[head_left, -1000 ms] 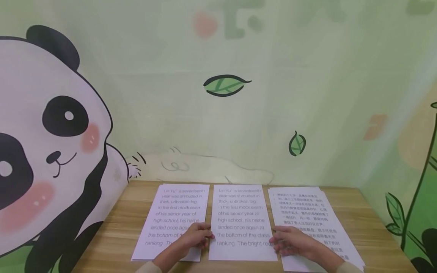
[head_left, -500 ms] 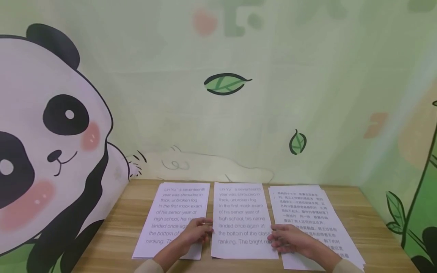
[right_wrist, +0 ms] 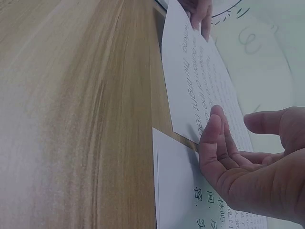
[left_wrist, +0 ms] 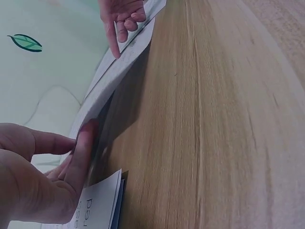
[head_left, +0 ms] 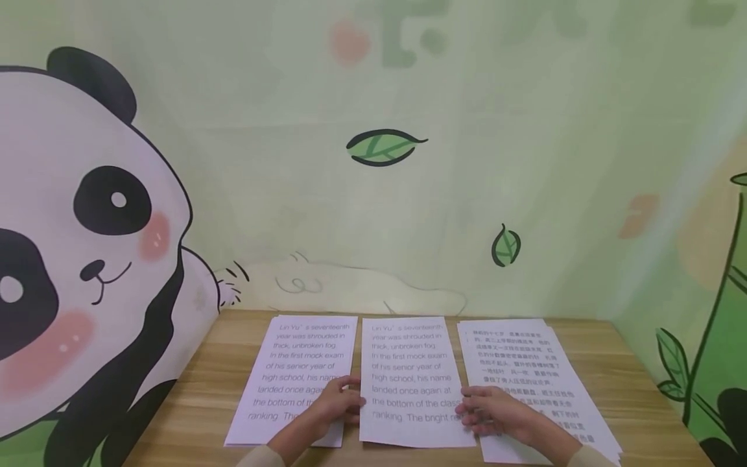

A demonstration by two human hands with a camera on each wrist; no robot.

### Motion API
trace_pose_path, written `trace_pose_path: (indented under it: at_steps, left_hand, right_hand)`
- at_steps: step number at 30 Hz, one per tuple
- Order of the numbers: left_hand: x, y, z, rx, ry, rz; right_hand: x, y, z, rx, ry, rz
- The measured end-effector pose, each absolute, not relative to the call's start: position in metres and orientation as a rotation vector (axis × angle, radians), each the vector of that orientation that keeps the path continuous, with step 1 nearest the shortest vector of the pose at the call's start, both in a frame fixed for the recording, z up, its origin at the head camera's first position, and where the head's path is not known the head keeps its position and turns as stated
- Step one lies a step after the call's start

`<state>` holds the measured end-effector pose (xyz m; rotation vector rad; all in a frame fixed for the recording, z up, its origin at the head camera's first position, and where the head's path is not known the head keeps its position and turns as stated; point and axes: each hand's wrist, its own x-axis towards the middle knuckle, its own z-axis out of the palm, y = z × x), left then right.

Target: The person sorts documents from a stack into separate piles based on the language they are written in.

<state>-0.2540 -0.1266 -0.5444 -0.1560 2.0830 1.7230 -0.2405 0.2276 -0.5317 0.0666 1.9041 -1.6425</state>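
Observation:
A printed English sheet of paper [head_left: 406, 415] lies between my hands in the head view. Its near edge is bowed up in the left wrist view, with a shadow beneath on the wood. My left hand [head_left: 334, 407] pinches the sheet's left edge; in the left wrist view its fingers [left_wrist: 82, 157] are right at the paper. My right hand [head_left: 493, 415] is by the opposite edge, its fingers loosely bent and overlapping the last printed words. In the right wrist view, a gap separates the right thumb [right_wrist: 267, 121] from the bent fingers.
To the left lies a stack of English sheets [head_left: 292, 363], partly under my left hand. A stack of sheets with Chinese print [head_left: 513, 357] is at the right, partly behind my right hand. The wooden table [head_left: 192, 395] backs onto a panda-printed green wall [head_left: 292, 162].
The middle sheet has shifted slightly between my hands. Both hands stay at its two sides, with only small finger movements. The side stacks keep their places.

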Motion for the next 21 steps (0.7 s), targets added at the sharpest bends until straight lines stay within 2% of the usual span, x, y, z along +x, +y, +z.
trace_pose_path:
  at_steps: [8,17,21]
  left_hand:
    - [-0.25,-0.139,-0.542,-0.135,2.041,1.75]
    - [-0.245,-0.15,-0.536,-0.108,1.962,1.813]
    - [-0.243,-0.153,-0.534,-0.091,1.948,1.847]
  right_hand:
    - [-0.246,0.23,-0.535,0.137,1.929,-1.67]
    - [-0.248,0.235,-0.531,-0.008,1.843,-1.758]
    - [-0.249,0.232,-0.53,0.049,1.863,-1.739]
